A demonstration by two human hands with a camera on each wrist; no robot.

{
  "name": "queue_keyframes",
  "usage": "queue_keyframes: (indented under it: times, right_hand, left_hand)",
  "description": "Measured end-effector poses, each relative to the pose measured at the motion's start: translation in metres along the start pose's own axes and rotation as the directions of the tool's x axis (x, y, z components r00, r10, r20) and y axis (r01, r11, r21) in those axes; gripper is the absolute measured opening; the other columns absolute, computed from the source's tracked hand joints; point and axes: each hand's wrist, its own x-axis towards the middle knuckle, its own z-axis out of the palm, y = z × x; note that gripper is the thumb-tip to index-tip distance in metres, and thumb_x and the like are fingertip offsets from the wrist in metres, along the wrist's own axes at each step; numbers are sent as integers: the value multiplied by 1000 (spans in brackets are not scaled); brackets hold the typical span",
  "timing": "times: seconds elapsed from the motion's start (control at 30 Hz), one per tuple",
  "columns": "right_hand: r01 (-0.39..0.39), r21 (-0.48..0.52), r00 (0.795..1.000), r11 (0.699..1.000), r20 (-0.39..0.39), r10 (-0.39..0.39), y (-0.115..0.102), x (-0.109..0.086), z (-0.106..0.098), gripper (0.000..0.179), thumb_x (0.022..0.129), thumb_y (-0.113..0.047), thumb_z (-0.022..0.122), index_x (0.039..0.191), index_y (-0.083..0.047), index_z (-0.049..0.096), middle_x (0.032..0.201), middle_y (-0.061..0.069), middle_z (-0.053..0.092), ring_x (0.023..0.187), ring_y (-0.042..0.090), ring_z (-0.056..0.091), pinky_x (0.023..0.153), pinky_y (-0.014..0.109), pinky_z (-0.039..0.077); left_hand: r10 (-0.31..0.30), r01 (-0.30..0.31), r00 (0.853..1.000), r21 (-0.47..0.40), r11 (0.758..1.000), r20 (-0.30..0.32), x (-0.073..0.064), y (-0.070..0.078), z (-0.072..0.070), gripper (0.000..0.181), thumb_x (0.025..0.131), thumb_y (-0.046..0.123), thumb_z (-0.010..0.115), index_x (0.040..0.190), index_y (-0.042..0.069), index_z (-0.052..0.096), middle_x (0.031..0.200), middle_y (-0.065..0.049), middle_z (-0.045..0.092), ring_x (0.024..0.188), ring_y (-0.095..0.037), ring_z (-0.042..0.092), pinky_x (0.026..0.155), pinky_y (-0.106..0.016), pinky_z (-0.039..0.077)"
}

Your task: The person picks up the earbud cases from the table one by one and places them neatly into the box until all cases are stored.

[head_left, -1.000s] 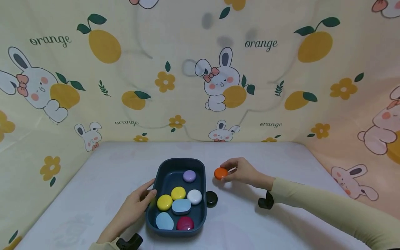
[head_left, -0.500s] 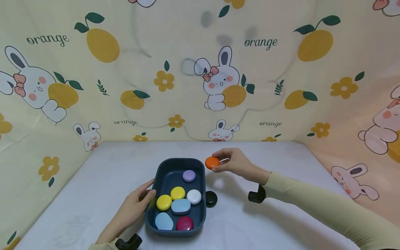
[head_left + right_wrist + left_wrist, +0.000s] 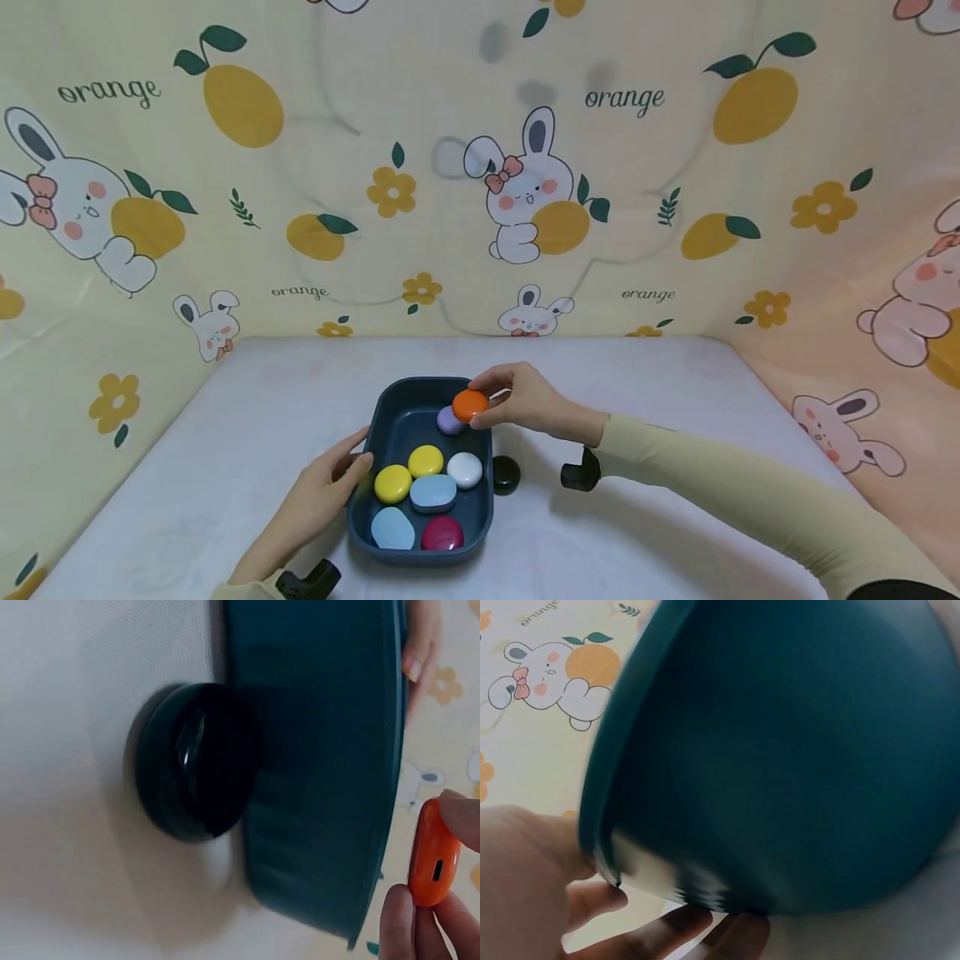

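My right hand [image 3: 532,404] pinches an orange round case [image 3: 470,406] between thumb and fingers. It is above the far right corner of a dark blue tray [image 3: 360,533], partly covering a purple round piece [image 3: 449,421] inside. In the right wrist view the orange case [image 3: 433,859] shows a small dark slot in its edge. My left hand [image 3: 318,496] holds the tray's left side, its thumb at the rim and its fingers along the outer wall; the left wrist view shows those fingers [image 3: 656,937] against the tray wall [image 3: 780,750].
Inside the tray lie two yellow round pieces [image 3: 393,484], a white one [image 3: 464,471], two light blue ones [image 3: 432,493] and a dark red one [image 3: 442,533]. A black round case [image 3: 506,475] sits on the white table [image 3: 637,533] against the tray's right wall. Printed cloth [image 3: 450,208] hangs behind.
My right hand has carried the orange case leftward, up from the table right of the tray and over its far right corner. My left hand and the tray stay in place.
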Motion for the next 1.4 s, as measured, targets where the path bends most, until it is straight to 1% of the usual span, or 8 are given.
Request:
queue_keyframes:
  times: [0.37,0.57,0.67,0.8,0.93,1.07,1.23,1.4]
  right_hand:
    - [23,-52,997,998,69,-20,-2,10,27,45,73,-7,87,114,-2,68,105,5,69,88,20,67,81,29,56]
    - [60,-162,994,985,102,-44,-3,15,32,46,74,-10,88,115,-3,68,105,2,68,86,15,66,79,25,56]
    - [76,-183,991,980,118,-55,-3,17,33,46,75,-11,87,116,-2,68,105,2,68,86,15,66,79,25,56]
    - [73,-198,991,978,123,-50,-5,18,33,46,76,-10,86,117,-1,67,106,4,68,86,14,67,79,25,56]
    - [47,-176,993,983,115,-27,-6,19,34,44,78,-9,85,117,0,67,107,5,68,88,14,67,79,25,56]
    - [33,-151,994,988,108,-17,-5,18,35,38,81,-5,81,116,2,67,108,10,69,90,15,68,78,25,56]
    - [46,-96,995,994,90,-38,-2,19,30,35,83,-1,78,116,4,67,112,16,68,97,23,68,81,27,56]
    - [81,-53,996,995,36,-79,-2,16,20,30,84,2,75,114,1,68,113,20,67,99,29,67,83,29,56]
  left_hand:
    - [7,-7,1000,7,1000,-2,2,1,1,57,101,39,55,151,16,42,129,-17,60,112,-30,60,86,-46,55]
    - [12,-12,1000,6,1000,0,2,2,2,56,101,38,55,151,17,41,130,-17,60,111,-29,59,87,-46,54]
    - [14,-13,1000,11,1000,-3,2,3,1,55,101,37,55,151,17,41,130,-17,60,111,-29,59,87,-46,54]
    - [19,-19,1000,16,1000,-3,2,4,1,56,101,37,55,151,17,41,130,-17,59,112,-29,59,88,-46,54]
    - [31,-31,1000,19,999,-2,1,3,0,56,101,37,55,151,16,41,130,-18,59,112,-30,59,88,-46,54]
    - [29,-29,1000,21,999,-5,0,2,0,56,102,37,55,151,16,41,130,-18,60,112,-30,59,87,-46,54]
    - [16,-16,1000,17,1000,-7,0,2,0,55,102,36,55,151,16,41,130,-18,59,112,-30,59,87,-46,54]
    - [21,-21,1000,18,1000,-5,-2,3,-1,57,102,37,55,152,14,40,130,-20,58,110,-30,60,85,-45,55]
